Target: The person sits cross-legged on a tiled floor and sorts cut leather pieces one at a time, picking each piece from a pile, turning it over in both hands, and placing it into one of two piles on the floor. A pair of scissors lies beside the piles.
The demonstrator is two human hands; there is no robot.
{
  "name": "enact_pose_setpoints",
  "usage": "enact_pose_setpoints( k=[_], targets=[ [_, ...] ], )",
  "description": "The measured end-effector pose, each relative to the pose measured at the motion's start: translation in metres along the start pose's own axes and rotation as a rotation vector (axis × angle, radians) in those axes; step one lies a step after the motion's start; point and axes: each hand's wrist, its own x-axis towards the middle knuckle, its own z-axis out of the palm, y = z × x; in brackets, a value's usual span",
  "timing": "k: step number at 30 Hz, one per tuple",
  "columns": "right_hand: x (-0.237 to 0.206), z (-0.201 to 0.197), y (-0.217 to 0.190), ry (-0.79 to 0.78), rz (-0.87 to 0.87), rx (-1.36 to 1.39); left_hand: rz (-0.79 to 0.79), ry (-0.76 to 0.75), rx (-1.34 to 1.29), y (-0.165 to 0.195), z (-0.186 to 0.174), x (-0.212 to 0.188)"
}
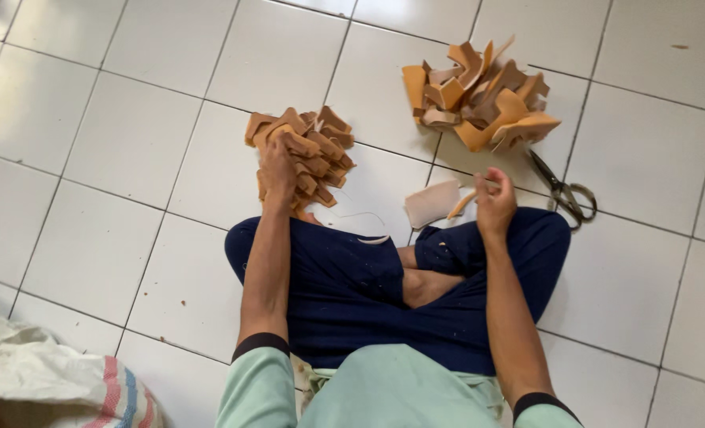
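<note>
I sit cross-legged on a white tiled floor. My left hand (277, 170) rests on a stacked pile of tan leather cut pieces (314, 154) in front of my left knee, fingers pressing on its top. My right hand (493, 202) hovers above my right knee with fingers loosely curled, pinching a thin strip (461, 204) of tan material. A pale flat leather piece (432, 203) lies on the floor just left of that hand. A second, looser heap of tan curved pieces (483, 97) lies farther ahead on the right.
Metal scissors (562, 190) lie on the floor right of my right hand, beside the loose heap. A white woven sack with red and blue stripes (59, 380) sits at the lower left. Thin trimmings lie near my knees.
</note>
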Motion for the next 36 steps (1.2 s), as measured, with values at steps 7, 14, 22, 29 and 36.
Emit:
enact_pose_setpoints(
  k=[7, 14, 22, 29, 36],
  targets=[
    [-0.031, 0.005, -0.013, -0.273, -0.051, -0.034, 0.109, 0.308, -0.347, 0.02, -0.004, -0.02],
    [-0.09, 0.028, -0.068, -0.45, -0.172, 0.311, -0.113, -0.206, -0.97, 0.126, -0.016, -0.138],
    [-0.082, 0.001, -0.065, -0.502, 0.168, 0.482, -0.243, -0.608, -1.331, 0.154, -0.058, -0.164],
    [-0.083, 0.015, -0.046, -0.633, 0.423, 0.766, -0.496, -0.743, -1.73, 0.154, -0.052, -0.18],
    [-0.103, 0.004, -0.055, -0.618, 0.706, 1.221, -0.703, -0.412, -2.148, 0.142, -0.014, -0.159]
  ],
)
